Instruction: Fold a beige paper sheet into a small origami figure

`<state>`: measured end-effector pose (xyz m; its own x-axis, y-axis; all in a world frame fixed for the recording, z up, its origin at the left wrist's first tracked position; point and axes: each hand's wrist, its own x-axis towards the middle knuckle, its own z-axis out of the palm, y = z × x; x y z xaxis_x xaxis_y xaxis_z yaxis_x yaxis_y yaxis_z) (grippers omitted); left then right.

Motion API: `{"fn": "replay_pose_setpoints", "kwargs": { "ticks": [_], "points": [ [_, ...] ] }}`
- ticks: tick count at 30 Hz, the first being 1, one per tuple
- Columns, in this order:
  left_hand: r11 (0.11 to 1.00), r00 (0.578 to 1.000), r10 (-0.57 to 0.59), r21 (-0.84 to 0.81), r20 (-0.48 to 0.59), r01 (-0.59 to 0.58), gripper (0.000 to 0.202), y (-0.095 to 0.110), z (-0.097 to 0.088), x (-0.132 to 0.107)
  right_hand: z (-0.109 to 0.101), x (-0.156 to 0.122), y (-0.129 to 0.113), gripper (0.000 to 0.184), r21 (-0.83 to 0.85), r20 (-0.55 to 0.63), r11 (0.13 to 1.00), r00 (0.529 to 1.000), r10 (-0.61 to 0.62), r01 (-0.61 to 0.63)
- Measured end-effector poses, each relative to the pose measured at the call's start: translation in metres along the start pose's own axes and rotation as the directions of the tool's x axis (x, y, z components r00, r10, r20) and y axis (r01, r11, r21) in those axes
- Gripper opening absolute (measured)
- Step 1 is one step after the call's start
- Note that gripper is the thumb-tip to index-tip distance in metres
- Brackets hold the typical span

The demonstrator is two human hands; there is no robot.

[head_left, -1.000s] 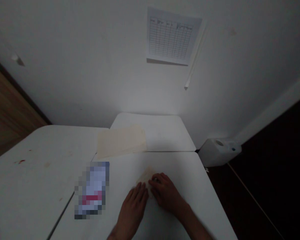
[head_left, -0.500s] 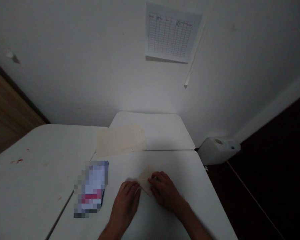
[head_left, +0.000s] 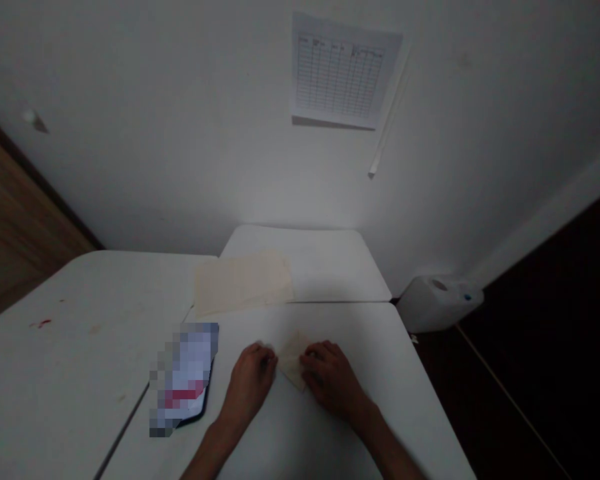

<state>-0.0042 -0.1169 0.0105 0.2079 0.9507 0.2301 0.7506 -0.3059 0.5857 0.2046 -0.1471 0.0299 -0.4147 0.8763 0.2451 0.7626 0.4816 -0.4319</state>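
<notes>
A small cream sheet of paper [head_left: 293,365], folded to a pointed shape, lies on the white table between my hands. My left hand [head_left: 253,373] is closed, thumb and fingers pinched together at the paper's left corner. Over the right part of the paper rests my right hand [head_left: 330,373], its fingers bent and closed on that edge. The fingers hide the paper's right side. Behind, a larger cream sheet [head_left: 243,283] lies flat across the seam of the tables.
A phone-like object [head_left: 190,373], blurred by pixels, lies left of my left hand. A white plastic jug [head_left: 430,307] stands beyond the right table edge. On the wall hangs a printed chart [head_left: 337,73]. Red marks [head_left: 43,324] stain the left table.
My left hand has turned and its fingers have curled into a pinch at the paper's left corner. My right hand and the paper are nearly where they were.
</notes>
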Motion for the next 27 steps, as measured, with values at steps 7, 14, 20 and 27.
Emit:
{"fn": "replay_pose_setpoints", "kwargs": {
  "ticks": [7,14,20,27],
  "points": [
    [1.0,1.0,-0.021,-0.019,-0.006,0.02,0.022,0.0,-0.001,0.004,0.0,0.002,0.008,0.018,-0.03,-0.039,0.999,0.999,0.031,-0.033],
    [1.0,1.0,0.007,-0.005,-0.023,-0.007,0.021,0.0,-0.001,0.003,-0.002,0.004,0.029,0.013,0.021,-0.053,0.998,0.996,0.067,-0.066],
    [1.0,0.999,-0.027,0.017,0.037,0.026,0.02,0.005,-0.006,0.007,-0.006,0.011,0.033,0.01,0.042,-0.022,0.997,0.997,0.07,-0.069],
    [0.999,0.998,0.029,-0.032,0.055,-0.027,0.018,0.003,-0.008,0.007,-0.006,0.012,0.032,0.007,0.023,-0.008,0.997,0.997,0.076,-0.076]
  ]
}}
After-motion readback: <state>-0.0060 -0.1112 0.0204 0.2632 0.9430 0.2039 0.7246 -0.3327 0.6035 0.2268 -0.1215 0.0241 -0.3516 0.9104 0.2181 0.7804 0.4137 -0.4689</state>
